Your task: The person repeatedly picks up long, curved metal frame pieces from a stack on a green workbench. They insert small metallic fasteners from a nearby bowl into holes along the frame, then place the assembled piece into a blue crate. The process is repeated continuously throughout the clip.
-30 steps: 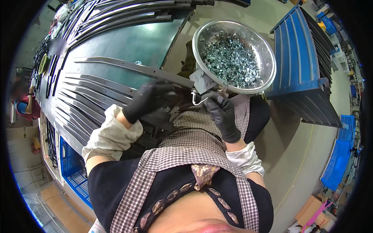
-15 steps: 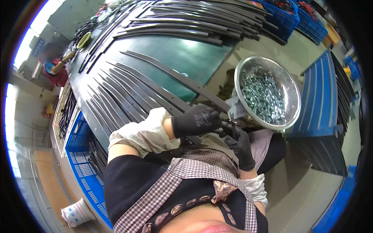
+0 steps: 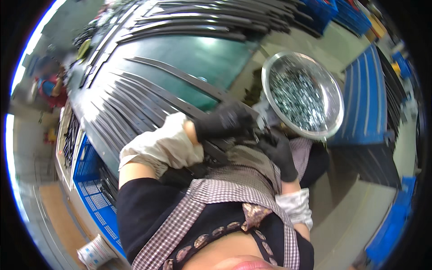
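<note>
My left hand [image 3: 225, 120], in a black glove, is closed with its fingers curled beside the near ends of the dark strips [image 3: 180, 104]. What it holds is hidden by glove and blur. My right hand [image 3: 280, 155], also black-gloved, is closed just to its right, thumb and fingertips pinched at a small dark piece that I cannot make out. Both hands meet above my lap, over the checked apron [image 3: 252, 164]. Right beyond them a tilted round metal bowl [image 3: 335, 114] holds many small shiny metal parts [image 3: 299, 99].
Long dark strips lie fanned out on the green-topped table [image 3: 189, 51], with more piled at its far side [image 3: 198, 20]. Blue crates stand at left [image 3: 92, 198] and far right [image 3: 353, 18]. A blue ribbed panel [image 3: 366, 99] stands right of the bowl. Another person [image 3: 51, 85] is at far left.
The whole view has shifted, so the table, bowl and hands appear higher in the picture. My hands stay close together, with only slight movement relative to the bowl.
</note>
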Available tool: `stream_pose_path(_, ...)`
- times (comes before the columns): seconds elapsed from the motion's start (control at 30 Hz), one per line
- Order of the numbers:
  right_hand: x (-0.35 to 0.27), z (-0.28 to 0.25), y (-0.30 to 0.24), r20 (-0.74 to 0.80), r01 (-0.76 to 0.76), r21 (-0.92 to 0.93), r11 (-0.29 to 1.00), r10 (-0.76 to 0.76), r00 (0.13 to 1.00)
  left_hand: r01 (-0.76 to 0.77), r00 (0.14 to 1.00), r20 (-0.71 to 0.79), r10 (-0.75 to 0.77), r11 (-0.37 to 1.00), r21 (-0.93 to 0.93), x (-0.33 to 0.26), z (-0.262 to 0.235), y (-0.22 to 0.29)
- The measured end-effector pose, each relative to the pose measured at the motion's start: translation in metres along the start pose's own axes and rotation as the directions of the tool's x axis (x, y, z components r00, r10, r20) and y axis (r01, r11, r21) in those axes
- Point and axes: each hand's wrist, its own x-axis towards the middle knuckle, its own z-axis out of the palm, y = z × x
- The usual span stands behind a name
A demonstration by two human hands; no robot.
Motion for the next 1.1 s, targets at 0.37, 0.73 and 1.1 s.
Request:
stream_pose_path(0.37,0.022,-0.006,0.003,-0.112,0.181,-0.306,0.935,-0.224,0.968,0.103,0.982,-0.154,-0.108,0.994,-0.041,-0.015,-0.003,-0.049)
stream_pose_path(0.73,0.033,-0.017,0.015,-0.046,0.415,-0.526,0.742,-0.513,0.857,0.120,0.971,-0.188,-0.148,0.981,-0.153,-0.013,0.001,-0.051)
stream_pose_path(1.1,0.047,-0.011,0.005,0.075,0.461,-0.505,0.730,-0.495,0.866,0.099,0.977,-0.166,-0.135,0.973,-0.208,-0.012,0.001,-0.047)
